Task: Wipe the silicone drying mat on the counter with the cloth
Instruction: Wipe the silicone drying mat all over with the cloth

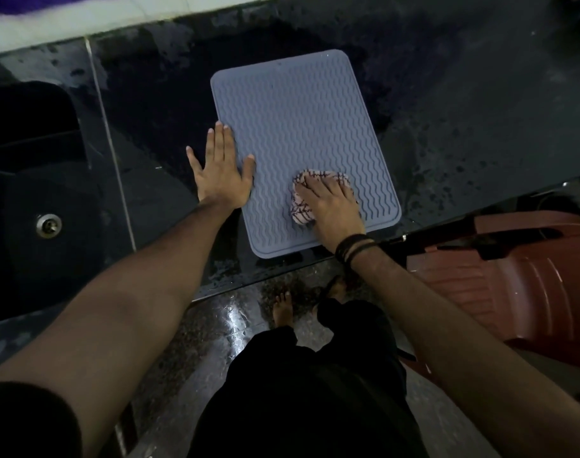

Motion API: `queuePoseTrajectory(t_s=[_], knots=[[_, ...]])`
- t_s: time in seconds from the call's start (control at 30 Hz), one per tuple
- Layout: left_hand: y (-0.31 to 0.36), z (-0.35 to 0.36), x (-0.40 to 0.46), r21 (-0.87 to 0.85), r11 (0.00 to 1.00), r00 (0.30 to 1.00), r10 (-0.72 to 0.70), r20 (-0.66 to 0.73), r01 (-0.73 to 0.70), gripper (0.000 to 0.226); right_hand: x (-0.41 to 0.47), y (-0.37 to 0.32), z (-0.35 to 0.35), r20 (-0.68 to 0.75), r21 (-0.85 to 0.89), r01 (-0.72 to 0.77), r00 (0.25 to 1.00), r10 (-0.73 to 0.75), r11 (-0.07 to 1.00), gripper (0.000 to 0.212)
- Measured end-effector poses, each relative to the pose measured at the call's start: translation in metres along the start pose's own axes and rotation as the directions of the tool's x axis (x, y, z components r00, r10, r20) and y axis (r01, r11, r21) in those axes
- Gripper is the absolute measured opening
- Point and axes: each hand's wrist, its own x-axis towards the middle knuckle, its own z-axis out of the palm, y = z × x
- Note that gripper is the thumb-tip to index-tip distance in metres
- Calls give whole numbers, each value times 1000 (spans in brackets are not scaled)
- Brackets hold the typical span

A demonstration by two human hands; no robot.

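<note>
Dark, wet counter [447, 133], sink [47, 180] at its left end, red plastic chair [519, 285] beyond the near edge. Grey mat [298, 133] lies flat near the counter's front edge. Left hand [220, 170] flat, fingers straight, pressing the mat's left edge to hold it. Right hand [334, 206] presses the bunched cloth [306, 196] onto the mat's near right part, fingers spread over it. Judged: wiping under way; next stroke should carry toward the far corners. Dim light hides any dirt or moisture on the mat.
</note>
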Motion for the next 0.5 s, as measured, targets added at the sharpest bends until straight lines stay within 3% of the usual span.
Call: queuePoseTrajectory(t_s=[0.1, 0.2, 0.3, 0.4, 0.5], knots=[[-2, 3, 1, 12, 1000, 1000, 1, -9, -1, 77, -37, 0, 0, -18, -11, 13, 1000, -14, 1000, 70], [-3, 1, 1, -10, 1000, 1000, 9, 7, -9, 77, -57, 3, -6, 67, -18, 48, 997, -47, 999, 68], [-7, 0, 5, -35, 999, 999, 25, 37, -23, 79, -43, 5, -20, 68, 171, -46, 997, 34, 984, 64], [-8, 1, 5, -32, 999, 999, 23, 29, -22, 76, -3, -3, -32, -72, 403, -157, 977, 202, 902, 61], [-7, 3, 3, 0, 1000, 1000, 17, 15, -17, 75, 36, -20, -32, -92, 356, -118, 983, 161, 927, 68]])
